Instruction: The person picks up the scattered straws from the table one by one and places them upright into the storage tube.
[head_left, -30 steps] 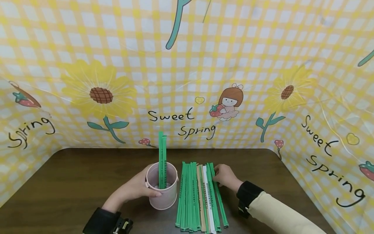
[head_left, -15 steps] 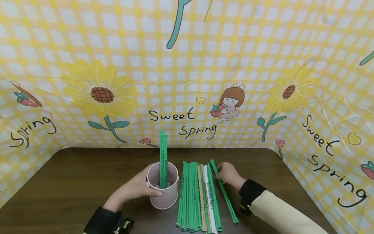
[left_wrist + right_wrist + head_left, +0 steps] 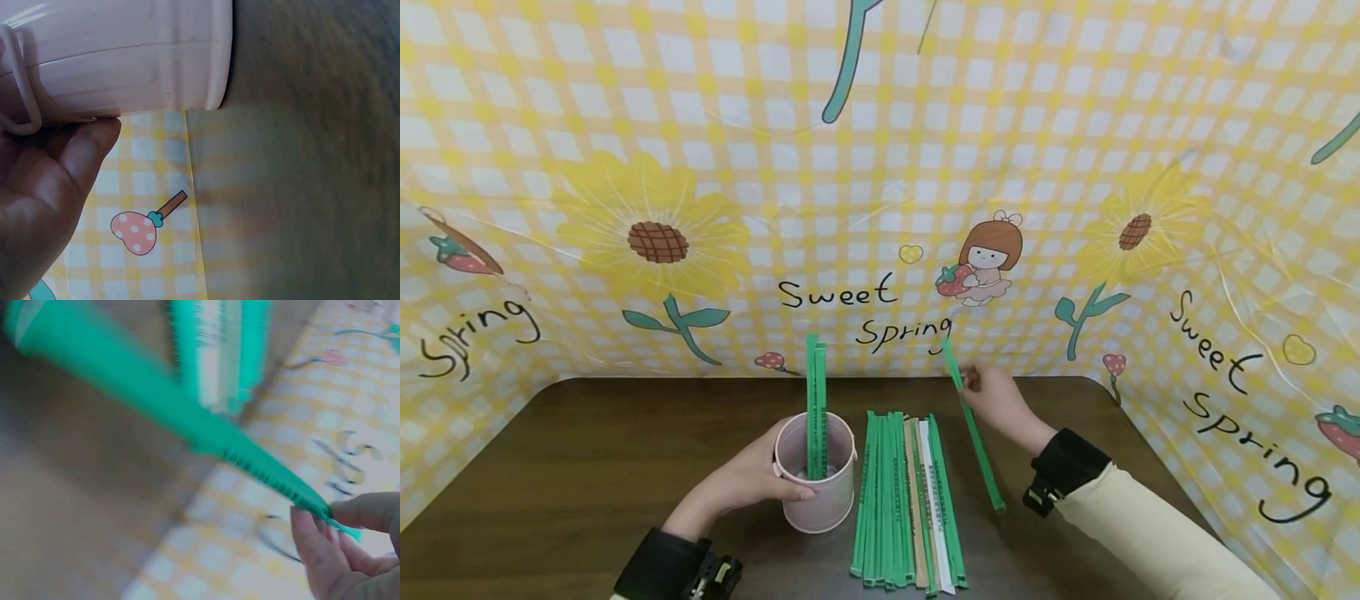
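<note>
my left hand (image 3: 741, 483) grips the pink cup (image 3: 817, 492); my right hand (image 3: 996, 402) pinches a green sleeve (image 3: 973, 429) above the bench (image 3: 587, 467).

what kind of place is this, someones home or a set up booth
Most likely a staged tabletop booth, not a lived-in room. A dark table is walled on three sides by a yellow checked "Sweet Spring" cloth, with only a pink cup and a row of wrapped sticks on it.
</note>
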Motion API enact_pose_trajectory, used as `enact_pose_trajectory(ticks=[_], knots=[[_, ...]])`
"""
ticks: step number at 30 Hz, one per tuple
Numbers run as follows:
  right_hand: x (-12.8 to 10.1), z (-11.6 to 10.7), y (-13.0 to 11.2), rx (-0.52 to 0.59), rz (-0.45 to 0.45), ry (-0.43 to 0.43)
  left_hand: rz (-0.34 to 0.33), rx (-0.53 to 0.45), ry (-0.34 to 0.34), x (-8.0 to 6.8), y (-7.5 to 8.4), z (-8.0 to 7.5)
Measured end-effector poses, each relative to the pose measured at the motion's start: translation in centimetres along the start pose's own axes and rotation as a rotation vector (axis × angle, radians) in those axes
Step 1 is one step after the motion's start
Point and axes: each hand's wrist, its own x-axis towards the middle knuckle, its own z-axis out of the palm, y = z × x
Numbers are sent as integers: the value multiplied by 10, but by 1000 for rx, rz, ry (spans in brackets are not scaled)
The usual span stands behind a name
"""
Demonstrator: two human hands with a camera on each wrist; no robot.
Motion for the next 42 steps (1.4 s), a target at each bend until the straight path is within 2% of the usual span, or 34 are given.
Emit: enact_pose_trajectory(ticks=[4, 10, 13, 16, 20, 24, 31, 42], knots=[[4, -20, -36, 112, -109, 110, 19, -9, -6, 0, 0, 0], [-2, -34, -91, 429, -323, 272, 23, -19, -6, 1, 0, 0], [-9, -28, -113, 558, -428, 303, 10, -9, 4, 0, 0, 0], [-17, -14, -127, 608, -499, 270, 19, -14, 2, 0, -1, -1], [-24, 7, -131, 590, -526, 195, 63, -48, -31, 2, -2, 0], [-25, 23, -124, 543, -523, 151, 48, -54, -31, 1, -2, 0], [-20, 43, -109, 485, -510, 127, 7, -18, 1, 0, 0, 0], [-13, 72, -103, 472, -424, 102, 8, -8, 1, -1, 0, 0]])
